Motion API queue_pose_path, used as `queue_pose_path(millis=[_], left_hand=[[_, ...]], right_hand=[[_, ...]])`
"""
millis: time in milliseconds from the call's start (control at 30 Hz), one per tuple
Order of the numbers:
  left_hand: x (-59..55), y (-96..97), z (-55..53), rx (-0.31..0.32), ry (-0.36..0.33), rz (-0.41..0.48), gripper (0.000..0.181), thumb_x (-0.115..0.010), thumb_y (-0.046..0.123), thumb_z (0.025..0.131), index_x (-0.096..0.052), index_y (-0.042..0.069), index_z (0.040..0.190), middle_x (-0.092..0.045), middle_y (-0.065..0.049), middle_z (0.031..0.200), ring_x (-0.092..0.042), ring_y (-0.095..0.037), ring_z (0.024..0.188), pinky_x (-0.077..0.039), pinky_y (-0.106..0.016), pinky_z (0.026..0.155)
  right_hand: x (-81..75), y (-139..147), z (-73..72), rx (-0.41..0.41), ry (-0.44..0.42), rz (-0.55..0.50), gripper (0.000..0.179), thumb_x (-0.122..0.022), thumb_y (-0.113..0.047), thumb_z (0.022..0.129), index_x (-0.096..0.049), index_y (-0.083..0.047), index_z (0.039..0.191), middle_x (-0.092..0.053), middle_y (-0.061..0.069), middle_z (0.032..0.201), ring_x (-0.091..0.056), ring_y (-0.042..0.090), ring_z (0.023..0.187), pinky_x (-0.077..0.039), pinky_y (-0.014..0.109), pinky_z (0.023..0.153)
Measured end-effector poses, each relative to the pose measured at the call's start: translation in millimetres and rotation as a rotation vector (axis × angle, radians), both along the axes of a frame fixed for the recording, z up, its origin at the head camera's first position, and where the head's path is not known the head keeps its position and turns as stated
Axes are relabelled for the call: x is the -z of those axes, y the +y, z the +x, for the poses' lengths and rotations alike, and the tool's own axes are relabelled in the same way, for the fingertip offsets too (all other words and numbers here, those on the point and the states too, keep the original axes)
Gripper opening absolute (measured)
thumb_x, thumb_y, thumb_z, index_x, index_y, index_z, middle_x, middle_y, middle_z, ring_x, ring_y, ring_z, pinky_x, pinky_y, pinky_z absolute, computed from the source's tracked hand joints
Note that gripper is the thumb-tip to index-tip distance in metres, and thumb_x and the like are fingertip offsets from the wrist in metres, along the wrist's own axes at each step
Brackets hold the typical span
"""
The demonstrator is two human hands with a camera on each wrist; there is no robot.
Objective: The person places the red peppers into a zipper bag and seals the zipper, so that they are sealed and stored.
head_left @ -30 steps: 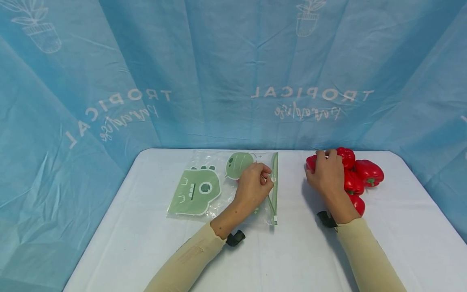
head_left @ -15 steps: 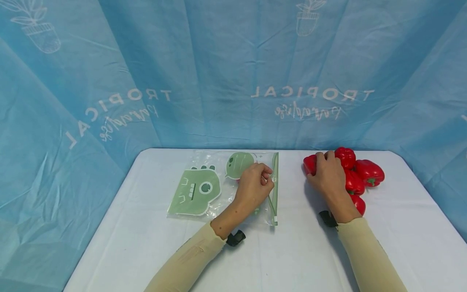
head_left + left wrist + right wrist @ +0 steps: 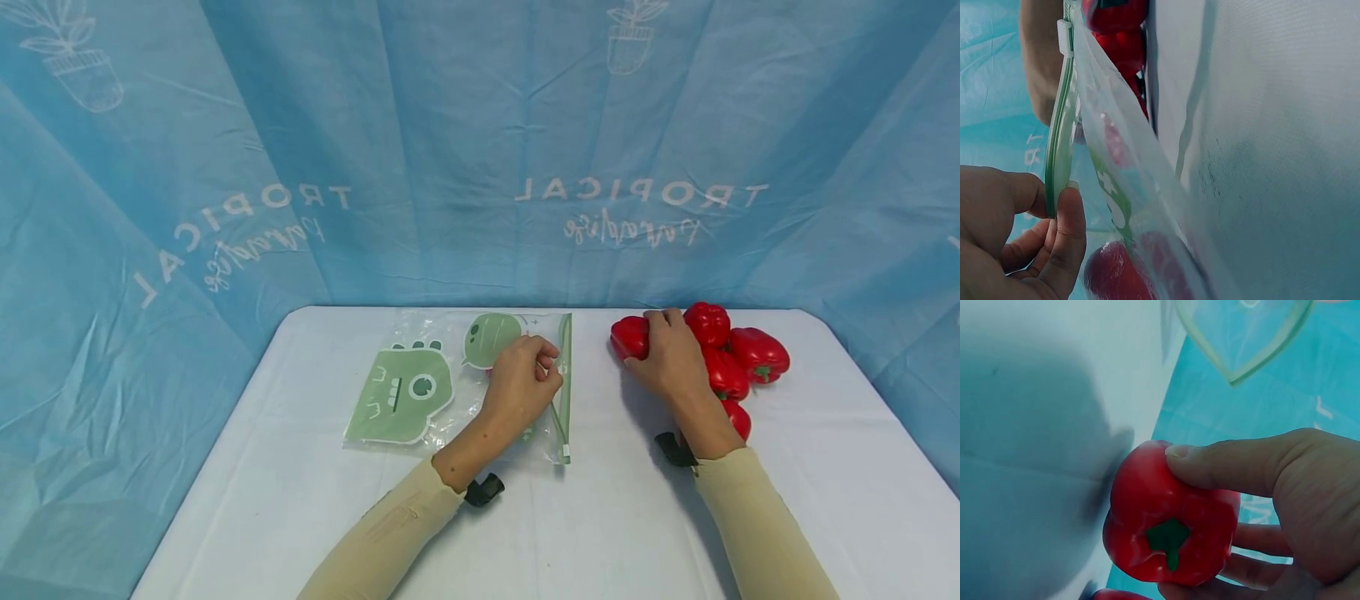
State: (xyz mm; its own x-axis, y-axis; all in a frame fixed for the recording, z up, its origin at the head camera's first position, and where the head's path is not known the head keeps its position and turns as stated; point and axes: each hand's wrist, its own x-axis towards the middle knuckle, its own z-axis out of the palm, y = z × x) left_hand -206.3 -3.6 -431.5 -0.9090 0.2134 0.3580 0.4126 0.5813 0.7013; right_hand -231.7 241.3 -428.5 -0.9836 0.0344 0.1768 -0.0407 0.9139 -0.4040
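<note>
A clear zip bag [image 3: 408, 396] with green dinosaur prints lies at the middle-left of the table. My left hand [image 3: 521, 375] pinches its green zip edge [image 3: 1060, 144] between thumb and forefinger, and the mouth stands parted in the right wrist view. Red shapes like bell peppers [image 3: 1113, 272] show through the plastic in the left wrist view. To the right, my right hand [image 3: 675, 358] grips a red bell pepper [image 3: 628, 338] with a green stem [image 3: 1169, 537]; thumb and fingers lie on opposite sides of it. Whether this pepper touches the table is unclear.
Several more red bell peppers cluster beside my right hand, among them one at the back [image 3: 707, 323] and one at the right [image 3: 759, 354]. A white slider [image 3: 1065, 37] sits on the zip. Behind the white table [image 3: 247, 500] hangs a blue curtain [image 3: 450, 150].
The gripped bell pepper has shifted a little to the left, away from the cluster, and more of it shows beside my right hand. My left hand and the bag look unmoved.
</note>
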Motion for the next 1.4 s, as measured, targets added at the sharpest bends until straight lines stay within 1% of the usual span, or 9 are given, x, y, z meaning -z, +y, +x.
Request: queue_pose_path(millis=[233,433,600,733,867,1033,1267,1400], left_hand=[[0.3,-0.4,0.1,0.004,0.001,0.003,0.017,-0.073,0.001,0.088,-0.075,0.003,0.104,-0.065,-0.003,0.088,-0.060,-0.008,0.074,-0.052,-0.017,0.066],[0.0,-0.4,0.2,0.006,0.002,0.005,0.016,-0.073,0.001,0.088,-0.074,0.003,0.104,-0.065,-0.003,0.088,-0.060,-0.007,0.074,-0.052,-0.017,0.066],[-0.3,-0.7,0.6,0.009,0.002,0.005,0.016,-0.073,0.001,0.088,-0.074,0.004,0.104,-0.065,-0.002,0.088,-0.060,-0.007,0.074,-0.052,-0.016,0.066],[0.1,-0.8,0.6,0.008,-0.007,0.003,0.016,-0.073,0.001,0.089,-0.074,0.004,0.105,-0.065,-0.002,0.089,-0.060,-0.007,0.074,-0.053,-0.016,0.067],[0.3,-0.5,0.4,0.003,-0.014,0.000,0.015,-0.073,0.002,0.090,-0.074,0.005,0.105,-0.065,-0.002,0.090,-0.060,-0.007,0.074,-0.053,-0.015,0.068],[0.0,-0.2,0.2,0.001,-0.013,-0.002,0.015,-0.073,0.002,0.090,-0.074,0.006,0.104,-0.065,-0.001,0.089,-0.060,-0.007,0.074,-0.053,-0.016,0.067],[-0.2,-0.3,-0.2,0.005,-0.009,-0.001,0.014,-0.073,0.002,0.089,-0.074,0.007,0.103,-0.065,0.000,0.089,-0.060,-0.007,0.074,-0.053,-0.016,0.067],[-0.5,-0.9,-0.1,0.006,-0.012,-0.006,0.014,-0.073,0.003,0.089,-0.074,0.005,0.104,-0.066,0.000,0.089,-0.060,-0.008,0.074,-0.053,-0.016,0.067]], right_hand=[[-8.3,-4,1.9,-0.026,-0.057,0.002,0.109,-0.096,-0.003,0.065,-0.036,0.009,0.155,-0.040,0.033,0.148,-0.042,0.054,0.137,-0.055,0.071,0.090],[-16.1,-9,6.3,-0.063,-0.089,-0.003,0.108,-0.097,-0.002,0.063,-0.038,0.006,0.153,-0.038,0.031,0.149,-0.041,0.053,0.137,-0.056,0.070,0.089],[-22.3,-14,12.0,-0.104,-0.105,-0.019,0.107,-0.097,-0.002,0.063,-0.039,0.002,0.153,-0.039,0.029,0.148,-0.042,0.051,0.136,-0.057,0.069,0.090],[-25.6,-18,15.5,-0.134,-0.113,-0.022,0.108,-0.097,-0.003,0.062,-0.041,-0.001,0.154,-0.044,0.029,0.145,-0.045,0.051,0.134,-0.057,0.068,0.091],[-26.9,-21,17.5,-0.183,-0.103,-0.027,0.106,-0.097,-0.002,0.061,-0.044,-0.003,0.153,-0.047,0.028,0.144,-0.048,0.049,0.132,-0.058,0.066,0.092],[-26.0,-24,18.5,-0.236,-0.106,-0.052,0.101,-0.095,0.001,0.064,-0.046,-0.003,0.152,-0.049,0.026,0.143,-0.050,0.048,0.131,-0.058,0.064,0.093],[-24.3,-32,17.9,-0.254,-0.162,-0.068,0.107,-0.096,-0.002,0.065,-0.040,-0.001,0.156,-0.049,0.025,0.147,-0.049,0.048,0.135,-0.058,0.063,0.094],[-22.1,-37,18.5,-0.272,-0.173,-0.072,0.104,-0.096,-0.003,0.065,-0.042,0.004,0.154,-0.049,0.026,0.146,-0.051,0.048,0.134,-0.057,0.063,0.095]])
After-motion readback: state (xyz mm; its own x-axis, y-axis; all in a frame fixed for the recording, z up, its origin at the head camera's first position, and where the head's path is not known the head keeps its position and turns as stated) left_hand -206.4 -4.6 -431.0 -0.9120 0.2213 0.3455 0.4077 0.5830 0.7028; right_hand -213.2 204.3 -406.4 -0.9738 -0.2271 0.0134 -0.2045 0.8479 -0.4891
